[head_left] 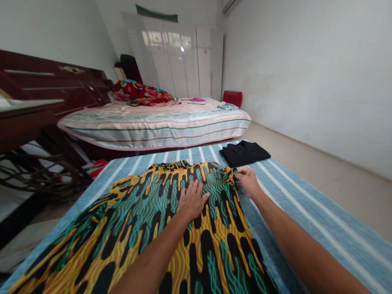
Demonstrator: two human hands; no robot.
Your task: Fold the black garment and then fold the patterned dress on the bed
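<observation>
A patterned garment in yellow, green and black lies spread over a blue striped sheet. My left hand lies flat on the cloth near its middle, fingers stretched out. My right hand is at the garment's far right corner, fingers closed on the fabric edge.
A folded black garment sits on the sheet just beyond my right hand. Behind it stands a bed with a red floral heap. Dark wooden furniture is at the left, a white wardrobe at the back, a white wall on the right.
</observation>
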